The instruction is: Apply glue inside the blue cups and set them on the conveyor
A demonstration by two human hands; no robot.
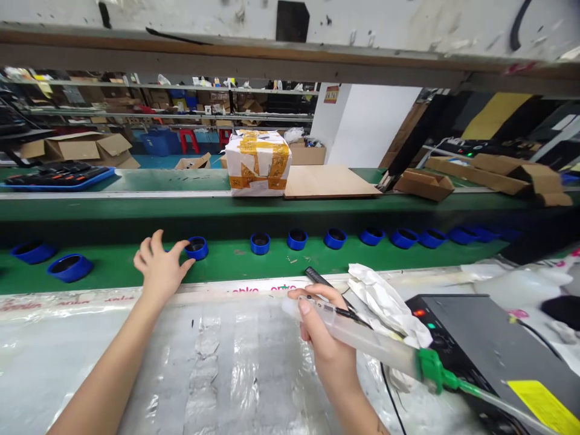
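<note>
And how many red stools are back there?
2: one red stool left of the taped box; a second red stool nearer it, seemingly partly behind it. Others may be hidden.

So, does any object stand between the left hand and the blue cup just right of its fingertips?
Nothing visible does. The left hand has its nearest fingertips at the left side of the blue cup; whether they touch it, I cannot tell.

count at least eleven blue cylindrical housings [260,245], two bare hands [161,269], one dispensing syringe [376,344], one taped white parcel [258,163].
</note>
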